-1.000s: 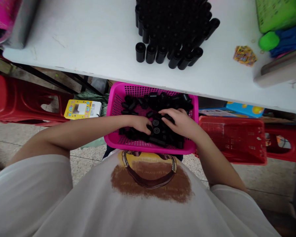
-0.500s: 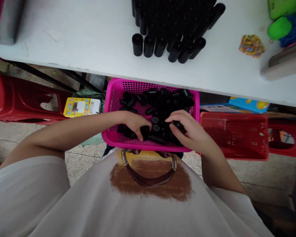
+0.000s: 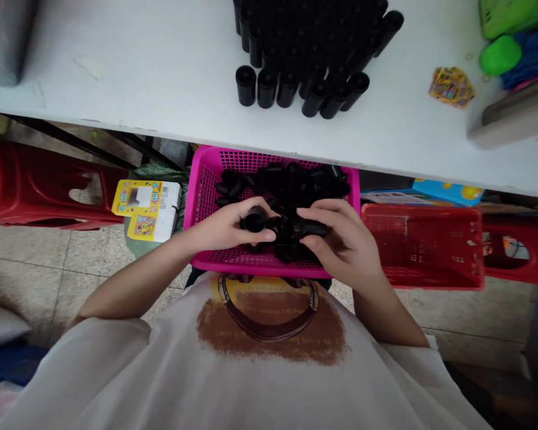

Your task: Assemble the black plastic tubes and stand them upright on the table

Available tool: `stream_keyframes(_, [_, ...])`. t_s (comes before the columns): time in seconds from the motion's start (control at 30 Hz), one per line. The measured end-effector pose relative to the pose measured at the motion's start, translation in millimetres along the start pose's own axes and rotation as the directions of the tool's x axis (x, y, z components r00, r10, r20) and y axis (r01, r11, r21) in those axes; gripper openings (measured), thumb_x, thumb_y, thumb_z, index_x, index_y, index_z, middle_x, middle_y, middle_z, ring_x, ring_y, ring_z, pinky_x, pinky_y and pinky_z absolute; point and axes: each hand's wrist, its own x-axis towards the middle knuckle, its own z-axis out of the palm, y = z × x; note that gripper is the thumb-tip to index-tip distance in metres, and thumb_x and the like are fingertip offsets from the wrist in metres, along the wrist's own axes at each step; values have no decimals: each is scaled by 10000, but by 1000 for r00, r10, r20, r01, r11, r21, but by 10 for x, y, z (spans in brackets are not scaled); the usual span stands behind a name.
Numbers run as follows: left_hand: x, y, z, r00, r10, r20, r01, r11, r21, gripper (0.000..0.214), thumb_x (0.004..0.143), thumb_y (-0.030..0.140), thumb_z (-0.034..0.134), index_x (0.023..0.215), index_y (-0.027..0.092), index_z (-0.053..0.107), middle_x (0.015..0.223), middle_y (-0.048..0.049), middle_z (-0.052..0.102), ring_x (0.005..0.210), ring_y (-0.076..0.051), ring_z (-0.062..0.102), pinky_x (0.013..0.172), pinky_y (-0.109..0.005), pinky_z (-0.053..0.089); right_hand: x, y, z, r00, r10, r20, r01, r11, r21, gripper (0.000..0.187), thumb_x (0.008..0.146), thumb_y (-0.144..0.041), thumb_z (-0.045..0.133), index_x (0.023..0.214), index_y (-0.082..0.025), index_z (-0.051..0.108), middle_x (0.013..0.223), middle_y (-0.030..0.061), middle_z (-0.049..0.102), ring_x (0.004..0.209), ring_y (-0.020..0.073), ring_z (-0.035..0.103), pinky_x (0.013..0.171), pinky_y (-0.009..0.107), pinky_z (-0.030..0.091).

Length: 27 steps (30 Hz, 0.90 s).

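A pink plastic basket [image 3: 196, 197] sits against my lap, full of small black plastic parts [image 3: 291, 176]. Over its left half, my left hand [image 3: 226, 227] is closed round a black tube [image 3: 254, 220], whose hollow mouth faces up. My right hand [image 3: 347, 239] pinches another black cylindrical piece [image 3: 311, 228] between thumb and fingers on the basket's right side. The two pieces are close together but look apart. What lies beneath my hands in the basket is partly hidden.
Many upright black tubes [image 3: 288, 89] stand on the white table [image 3: 138, 65] ahead. A small stack of yellow cards [image 3: 452, 86] lies to their right. Left of the basket is a yellow and white box [image 3: 165, 209]; on the right sits a red crate [image 3: 421, 278].
My left hand has risen from the parts and turned, bringing up a black tube with its mouth upward. My right hand stays nearly in place, its fingers now further round its piece.
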Motion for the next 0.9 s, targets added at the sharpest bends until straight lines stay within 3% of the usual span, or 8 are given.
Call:
stream_keyframes(0.13, [-29, 20, 19, 999, -32, 25, 32, 999, 21, 408, 893, 526, 751, 1111, 208, 616, 800, 30, 687, 729, -153, 672, 748, -295, 545, -3, -2, 100, 999, 36, -15, -35, 995, 88, 292, 969, -385, 798, 1219, -305, 669, 1120, 53, 717, 966, 202, 731, 774, 318, 632])
stream_keyframes(0.27, [-13, 81, -18, 1000, -13, 14, 12, 999, 33, 406, 884, 534, 750, 1087, 206, 622, 828, 22, 691, 735, -151, 670, 757, -294, 545, 41, -29, 94, 999, 7, -45, -11, 997, -81, 223, 961, -353, 808, 1161, -306, 722, 1171, 71, 757, 1057, 254, 746, 911, 409, 648])
stream_keyframes(0.33, [-1, 131, -42, 1000, -11, 2, 11, 1000, 12, 420, 888, 551, 748, 1087, 206, 614, 753, 39, 650, 682, -142, 646, 692, -272, 526, 70, -38, 89, 998, 29, -60, -36, 991, -128, 239, 971, -424, 785, 1178, -311, 742, 1185, 83, 759, 1073, 284, 748, 934, 455, 654])
stream_keyframes(0.47, [37, 260, -101, 999, 41, 2, -41, 999, -27, 407, 899, 536, 768, 1062, 199, 609, 683, 47, 615, 617, -126, 613, 601, -241, 486, 141, -52, 115, 992, 73, -104, -79, 995, -55, 386, 1002, -592, 680, 1266, -316, 735, 1211, 96, 743, 1103, 315, 741, 931, 499, 665])
stream_keyframes(0.67, [143, 361, -166, 991, 131, -28, -133, 988, -73, 419, 926, 586, 748, 964, 181, 646, 663, 27, 578, 596, -134, 610, 574, -262, 486, 336, -97, 90, 995, -10, 99, 29, 981, -190, 461, 1008, -582, 664, 1405, -351, 703, 1427, 90, 651, 1338, 380, 633, 1174, 610, 532])
stream_keyframes(0.77, [172, 347, -129, 987, 150, -62, -156, 980, -122, 475, 936, 564, 752, 1191, 172, 672, 745, 19, 617, 625, -132, 631, 592, -263, 517, 406, -111, 97, 997, -25, 75, 42, 972, -233, 350, 1048, -427, 629, 1384, -377, 714, 1510, 76, 572, 1333, 376, 631, 1159, 637, 534])
stream_keyframes(0.9, [129, 279, -119, 982, 125, -142, -147, 977, -152, 650, 1006, 568, 656, 1524, 211, 492, 881, 3, 700, 579, -113, 635, 574, -257, 537, 470, -83, -10, 994, -108, 14, 106, 933, -345, 306, 1051, -277, 629, 1321, -358, 747, 1306, 83, 687, 1201, 324, 695, 1083, 559, 588])
